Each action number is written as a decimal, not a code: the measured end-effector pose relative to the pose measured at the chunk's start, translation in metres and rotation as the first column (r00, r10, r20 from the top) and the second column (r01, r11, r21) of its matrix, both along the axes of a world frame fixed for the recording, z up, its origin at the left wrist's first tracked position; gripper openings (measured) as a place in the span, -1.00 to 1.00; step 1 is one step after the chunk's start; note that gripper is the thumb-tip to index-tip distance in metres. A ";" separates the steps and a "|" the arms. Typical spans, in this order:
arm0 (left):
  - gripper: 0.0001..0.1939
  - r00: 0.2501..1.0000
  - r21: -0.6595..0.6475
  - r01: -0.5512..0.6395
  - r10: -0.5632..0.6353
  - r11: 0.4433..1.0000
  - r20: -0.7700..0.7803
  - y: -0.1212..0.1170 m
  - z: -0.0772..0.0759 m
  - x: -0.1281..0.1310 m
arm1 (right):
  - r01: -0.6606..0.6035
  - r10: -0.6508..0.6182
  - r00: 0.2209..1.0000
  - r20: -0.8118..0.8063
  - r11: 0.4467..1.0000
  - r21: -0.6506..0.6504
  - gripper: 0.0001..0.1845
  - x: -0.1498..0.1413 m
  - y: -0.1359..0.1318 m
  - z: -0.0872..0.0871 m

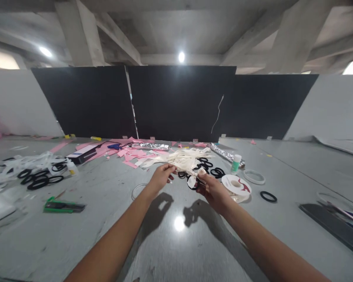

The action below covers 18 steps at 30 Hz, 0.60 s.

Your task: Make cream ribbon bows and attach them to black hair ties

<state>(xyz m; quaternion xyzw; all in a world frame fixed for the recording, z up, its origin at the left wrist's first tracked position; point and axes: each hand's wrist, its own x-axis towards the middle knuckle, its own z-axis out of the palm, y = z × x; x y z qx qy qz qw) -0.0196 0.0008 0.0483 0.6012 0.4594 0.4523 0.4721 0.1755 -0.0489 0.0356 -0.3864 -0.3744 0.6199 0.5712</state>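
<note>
Fingertips of my left hand [161, 180] are pinched together on a strand of cream ribbon [182, 169]. My right hand [213, 190] is closed round a black hair tie [193, 187] with cream ribbon knotted on it; white ribbon loops [191, 181] stick out by the thumb. Both hands are raised a little above the table, and the ribbon runs between them. Just beyond them lies a heap of cut cream ribbon strips [191, 156]. More black hair ties [217, 172] lie past my right hand. Close to its right side is a ribbon spool [244, 188].
A green-labelled bottle [236, 162], a white ring [254, 177] and a black ring [268, 196] are on the right. On the left are a green utility knife [63, 205], black rings [38, 181] and a box [84, 153]. Black panels [182, 105] stand behind.
</note>
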 end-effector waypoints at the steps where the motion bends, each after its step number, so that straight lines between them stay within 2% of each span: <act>1: -0.75 0.999 0.013 -0.011 0.012 1.000 -0.030 0.013 0.005 -0.002 | 0.000 0.000 1.000 0.020 1.000 -0.002 -0.76 0.002 0.005 0.004; 3: -0.78 0.983 0.083 -0.091 0.103 0.992 -0.155 0.043 0.009 -0.006 | -0.005 0.005 0.998 0.063 1.000 0.002 -0.76 0.005 0.016 0.010; 4: -0.80 0.952 0.151 -0.153 0.186 0.977 -0.244 0.058 0.007 -0.008 | -0.003 0.003 0.996 0.084 1.000 0.007 -0.76 0.006 0.022 0.012; 6: -0.76 0.843 0.296 -0.258 0.364 0.920 -0.396 0.086 -0.001 -0.010 | 0.008 -0.010 0.992 0.126 1.000 0.021 -0.75 0.009 0.035 0.016; 7: -0.69 0.791 0.346 -0.261 0.406 0.901 -0.457 0.099 -0.007 -0.009 | 0.015 -0.019 0.989 0.149 0.999 0.030 -0.75 0.011 0.041 0.018; 8: -0.60 0.749 0.375 -0.248 0.422 0.893 -0.511 0.110 -0.014 -0.006 | 0.024 -0.031 0.985 0.172 0.999 0.040 -0.75 0.012 0.048 0.020; 10: -0.42 0.680 0.359 -0.192 0.388 0.913 -0.623 0.125 -0.030 0.002 | 0.038 -0.051 0.974 0.219 0.997 0.061 -0.76 0.016 0.062 0.023; 12: -0.31 0.596 0.334 -0.138 0.347 0.933 -0.724 0.131 -0.044 0.015 | 0.045 -0.066 0.964 0.258 0.995 0.088 -0.78 0.018 0.081 0.027; 13: -0.31 0.544 0.340 -0.112 0.344 0.934 -0.765 0.131 -0.049 0.022 | 0.047 -0.074 0.959 0.274 0.994 0.102 -0.78 0.019 0.092 0.029; 15: -0.46 0.456 0.382 -0.056 0.364 0.923 -0.812 0.126 -0.055 0.035 | 0.052 -0.086 0.953 0.291 0.991 0.124 -0.80 0.019 0.121 0.034; 16: -0.54 0.437 0.382 -0.020 0.352 0.924 -0.828 0.123 -0.055 0.040 | 0.051 -0.089 0.951 0.295 0.990 0.134 -0.80 0.018 0.138 0.036; 18: -0.57 0.447 0.357 0.061 0.294 0.932 -0.845 0.118 -0.050 0.044 | 0.057 -0.102 0.950 0.295 0.986 0.156 -0.80 0.011 0.173 0.039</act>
